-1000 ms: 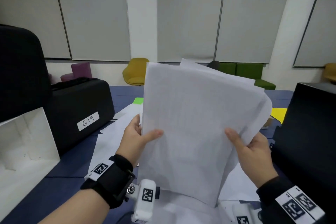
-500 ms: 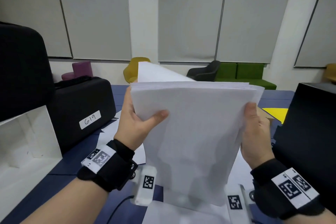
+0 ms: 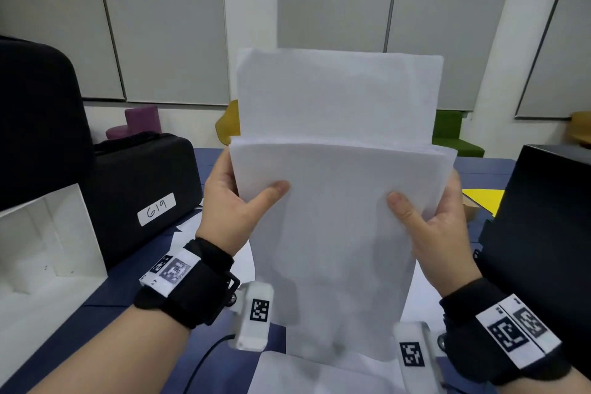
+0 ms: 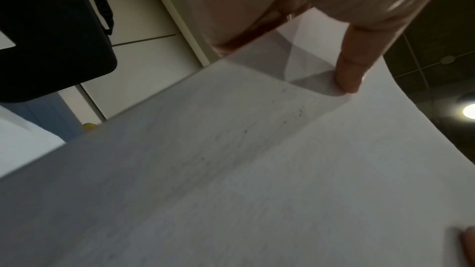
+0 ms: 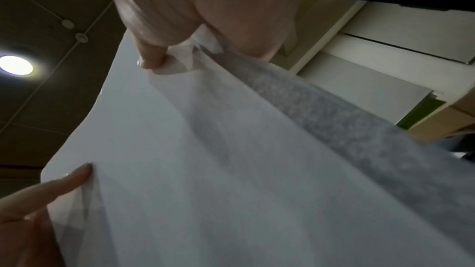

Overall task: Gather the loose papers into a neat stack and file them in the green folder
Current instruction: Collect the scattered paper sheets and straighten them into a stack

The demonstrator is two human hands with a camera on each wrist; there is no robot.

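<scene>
A stack of white papers (image 3: 339,233) stands upright in front of me, held above the blue table. My left hand (image 3: 233,201) grips its left edge, thumb on the front sheet. My right hand (image 3: 431,227) grips the right edge the same way. One sheet (image 3: 335,96) at the back sticks up well above the others. The left wrist view shows the papers (image 4: 231,170) under my left thumb (image 4: 352,64). In the right wrist view the papers (image 5: 205,170) spread below my right thumb (image 5: 151,56). The green folder is not in sight.
More loose white sheets (image 3: 319,374) lie on the blue table (image 3: 105,294) below the stack. A black case labelled 619 (image 3: 144,192) and a white box (image 3: 44,253) stand at the left. A black box (image 3: 543,233) stands at the right beside a yellow sheet (image 3: 483,198).
The fanned, tilted sheets have been squared into an upright stack. Both hands slid up its side edges. One back sheet now stands higher than the others.
</scene>
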